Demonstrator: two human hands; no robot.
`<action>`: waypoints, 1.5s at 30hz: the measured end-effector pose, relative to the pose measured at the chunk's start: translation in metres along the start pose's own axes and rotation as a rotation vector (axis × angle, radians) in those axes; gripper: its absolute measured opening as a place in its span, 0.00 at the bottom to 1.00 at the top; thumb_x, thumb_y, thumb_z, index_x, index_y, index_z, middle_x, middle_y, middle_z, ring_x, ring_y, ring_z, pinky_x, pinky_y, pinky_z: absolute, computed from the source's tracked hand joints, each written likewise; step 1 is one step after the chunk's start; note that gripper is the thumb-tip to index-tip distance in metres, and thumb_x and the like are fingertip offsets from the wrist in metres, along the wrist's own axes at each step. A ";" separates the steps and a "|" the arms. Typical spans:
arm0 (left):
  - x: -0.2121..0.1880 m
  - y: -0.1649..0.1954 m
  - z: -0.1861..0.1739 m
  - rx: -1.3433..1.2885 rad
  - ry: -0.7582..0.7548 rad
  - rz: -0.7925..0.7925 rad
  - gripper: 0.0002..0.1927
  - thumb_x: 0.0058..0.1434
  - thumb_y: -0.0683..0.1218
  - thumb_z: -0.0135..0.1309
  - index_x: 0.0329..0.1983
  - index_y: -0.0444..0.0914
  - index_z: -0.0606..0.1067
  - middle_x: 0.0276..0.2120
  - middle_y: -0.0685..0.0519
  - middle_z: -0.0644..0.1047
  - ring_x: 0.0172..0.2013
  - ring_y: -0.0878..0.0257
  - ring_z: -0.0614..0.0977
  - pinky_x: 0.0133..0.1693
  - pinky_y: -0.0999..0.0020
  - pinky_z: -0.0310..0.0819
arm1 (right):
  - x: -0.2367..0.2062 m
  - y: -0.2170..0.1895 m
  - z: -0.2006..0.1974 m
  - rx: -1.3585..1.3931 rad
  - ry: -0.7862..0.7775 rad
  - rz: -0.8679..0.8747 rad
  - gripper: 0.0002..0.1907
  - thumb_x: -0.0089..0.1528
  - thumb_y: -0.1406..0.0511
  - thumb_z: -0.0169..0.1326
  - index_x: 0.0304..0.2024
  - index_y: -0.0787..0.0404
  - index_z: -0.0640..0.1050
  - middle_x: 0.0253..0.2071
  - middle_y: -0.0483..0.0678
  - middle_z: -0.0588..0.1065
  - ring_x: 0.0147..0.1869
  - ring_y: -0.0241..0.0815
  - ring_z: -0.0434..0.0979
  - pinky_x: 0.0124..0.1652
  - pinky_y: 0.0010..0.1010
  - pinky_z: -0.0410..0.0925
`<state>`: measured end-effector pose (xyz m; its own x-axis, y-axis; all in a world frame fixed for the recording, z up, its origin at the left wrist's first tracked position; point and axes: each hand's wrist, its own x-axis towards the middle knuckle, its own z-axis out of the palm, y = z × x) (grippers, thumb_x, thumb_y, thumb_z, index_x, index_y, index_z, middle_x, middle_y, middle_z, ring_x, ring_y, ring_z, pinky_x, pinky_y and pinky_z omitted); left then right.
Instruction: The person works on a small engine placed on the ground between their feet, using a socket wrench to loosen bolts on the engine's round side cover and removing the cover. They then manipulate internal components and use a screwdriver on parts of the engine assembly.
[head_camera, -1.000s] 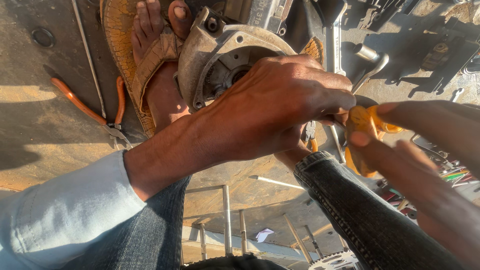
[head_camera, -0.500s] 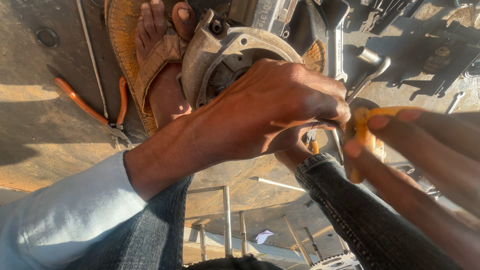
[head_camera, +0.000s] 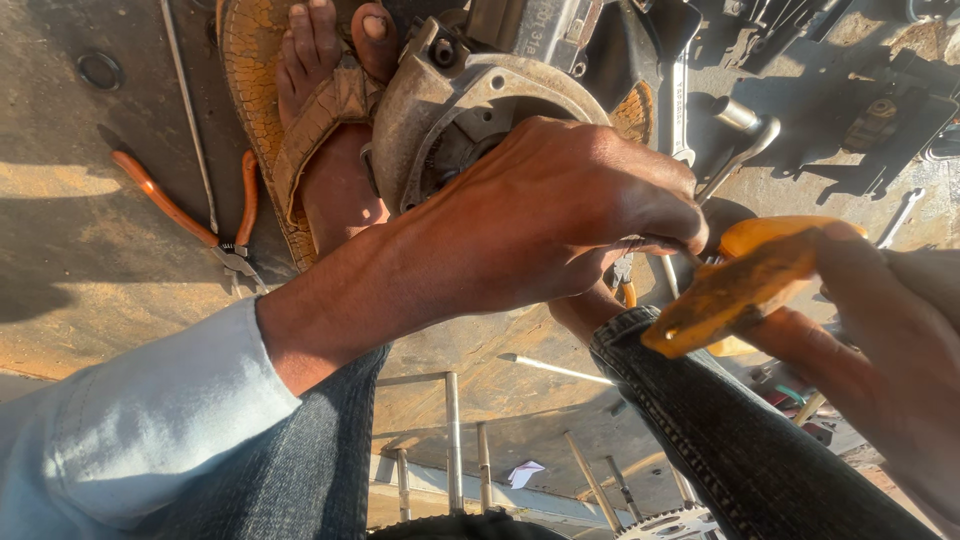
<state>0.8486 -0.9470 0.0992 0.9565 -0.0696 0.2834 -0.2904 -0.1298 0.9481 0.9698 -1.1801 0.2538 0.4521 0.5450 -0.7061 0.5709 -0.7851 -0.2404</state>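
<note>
1. We see the left hand (head_camera: 560, 215) in the middle of the frame, curled over the lower right rim of a round metal engine cover (head_camera: 470, 120). Its fingertips pinch toward something small at the right edge of the hand; what they grip we cannot tell.
2. The right hand (head_camera: 880, 340) comes in from the right edge, closed around a yellow handle (head_camera: 745, 280), most likely a screwdriver. The shaft and tip are hidden behind the left hand's fingers.
3. The handle's long axis runs from lower left to upper right, and its upper end lies just beside the left fingertips.
4. The cover sits at upper centre, up and to the left of both hands. The left hand touches it; the right hand is well apart from it, so the left is the nearer.
5. A foot in a sandal (head_camera: 300, 110) rests against the cover's left side.
6. Orange-handled pliers (head_camera: 205, 215) lie on the floor at the left, apart from both hands. A wrench (head_camera: 740, 140) lies at the upper right, and thin metal rods (head_camera: 455, 430) show at the bottom between the denim-clad knees.
</note>
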 end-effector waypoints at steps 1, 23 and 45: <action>0.000 0.000 0.001 0.003 0.021 0.012 0.13 0.59 0.35 0.65 0.46 0.40 0.81 0.37 0.56 0.83 0.36 0.65 0.84 0.35 0.67 0.78 | -0.003 -0.002 -0.001 -0.067 0.015 -0.102 0.11 0.62 0.57 0.58 0.43 0.54 0.79 0.38 0.46 0.75 0.39 0.39 0.78 0.40 0.30 0.71; 0.006 0.003 -0.016 -0.113 0.013 0.034 0.13 0.55 0.33 0.64 0.43 0.36 0.80 0.34 0.53 0.81 0.33 0.62 0.83 0.33 0.66 0.76 | -0.002 0.016 0.005 0.268 0.053 0.239 0.13 0.65 0.65 0.56 0.51 0.64 0.76 0.44 0.53 0.75 0.42 0.43 0.82 0.39 0.32 0.75; 0.010 0.004 -0.014 -0.062 -0.056 -0.076 0.17 0.48 0.33 0.63 0.42 0.38 0.81 0.35 0.56 0.81 0.34 0.61 0.84 0.35 0.64 0.77 | 0.017 -0.034 -0.014 -0.202 0.025 -0.030 0.14 0.56 0.58 0.65 0.40 0.59 0.84 0.35 0.44 0.79 0.39 0.40 0.80 0.38 0.30 0.69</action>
<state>0.8575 -0.9339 0.1077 0.9722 -0.1169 0.2031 -0.2126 -0.0757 0.9742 0.9674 -1.1397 0.2596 0.4481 0.5766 -0.6831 0.7094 -0.6944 -0.1208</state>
